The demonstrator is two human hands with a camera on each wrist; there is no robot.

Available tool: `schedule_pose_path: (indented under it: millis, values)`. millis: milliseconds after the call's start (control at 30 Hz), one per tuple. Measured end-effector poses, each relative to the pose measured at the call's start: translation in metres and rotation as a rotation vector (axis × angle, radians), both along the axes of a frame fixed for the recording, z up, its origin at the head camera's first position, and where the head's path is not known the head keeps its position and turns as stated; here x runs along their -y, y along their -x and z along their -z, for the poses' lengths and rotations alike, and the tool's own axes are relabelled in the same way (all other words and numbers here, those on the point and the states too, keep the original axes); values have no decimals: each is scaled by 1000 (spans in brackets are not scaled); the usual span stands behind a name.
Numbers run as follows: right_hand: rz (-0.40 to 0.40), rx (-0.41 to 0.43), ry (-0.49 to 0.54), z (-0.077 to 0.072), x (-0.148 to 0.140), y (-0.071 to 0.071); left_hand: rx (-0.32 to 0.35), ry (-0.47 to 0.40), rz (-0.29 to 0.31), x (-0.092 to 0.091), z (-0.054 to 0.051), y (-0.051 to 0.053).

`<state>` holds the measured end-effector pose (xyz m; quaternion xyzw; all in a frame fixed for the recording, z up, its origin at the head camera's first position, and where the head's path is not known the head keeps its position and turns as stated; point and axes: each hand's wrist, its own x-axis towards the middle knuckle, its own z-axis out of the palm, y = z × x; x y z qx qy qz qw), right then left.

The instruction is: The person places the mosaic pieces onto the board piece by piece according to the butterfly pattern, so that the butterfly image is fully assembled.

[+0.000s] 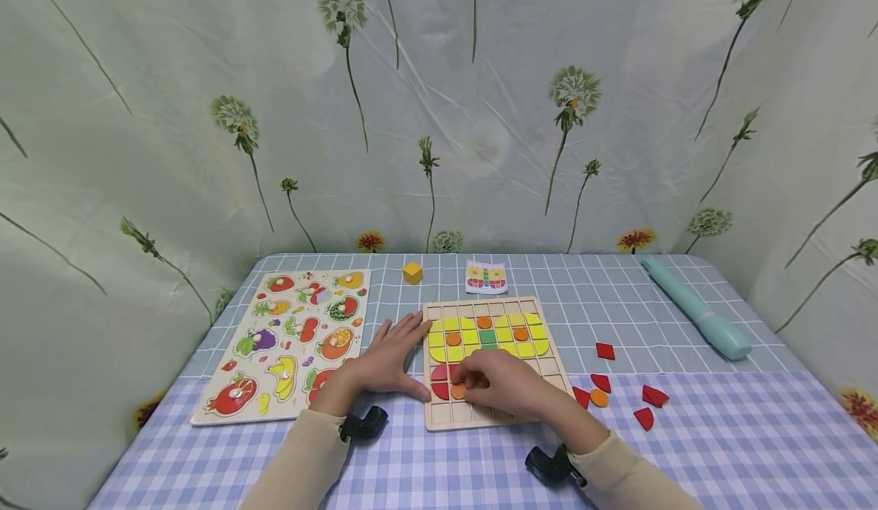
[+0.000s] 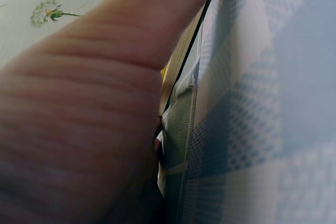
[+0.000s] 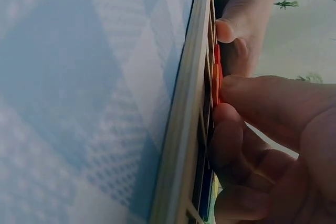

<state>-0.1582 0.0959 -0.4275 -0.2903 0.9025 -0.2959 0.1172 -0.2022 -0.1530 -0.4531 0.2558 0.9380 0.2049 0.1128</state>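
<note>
A wooden grid board (image 1: 499,413) holds yellow tiles, orange discs, a green square and red pieces at its lower left. My right hand (image 1: 504,384) is over the lower part of the board, thumb and fingertips pinching an orange disc (image 1: 458,392) set beside a red quarter piece (image 1: 440,390). In the right wrist view, the thumb (image 3: 252,88) meets the orange and red edges just above the board; the other fingers curl beneath. Fingers spread, my left hand (image 1: 387,361) rests along the board's left edge, with fingertips and thumb touching it.
A fruit puzzle board (image 1: 281,415) lies at left. Behind the grid board are a yellow cube (image 1: 412,273) and a small butterfly pattern card (image 1: 486,277). Loose red pieces (image 1: 655,396) and another orange disc (image 1: 599,398) lie at right, near a teal cylindrical case (image 1: 700,312).
</note>
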Motion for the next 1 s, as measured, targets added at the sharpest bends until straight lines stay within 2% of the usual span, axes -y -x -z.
schedule_pose_path:
  millis: [100,333,433,733,1000]
  values:
    - [-34,13,-12,-2,-3,2,-2,-2,0,0,0,0]
    - [-168,62,-70,-10,-13,6,-1,3,-3,0,0,1]
    - [-195,81,-59,-13,-18,7,1,6,-4,0,0,2]
    - [-182,150,-15,-25,-38,13,-18,-7,10,0,1,1]
    - [-109,199,-40,-33,-61,19,-7,-12,2,0,0,0]
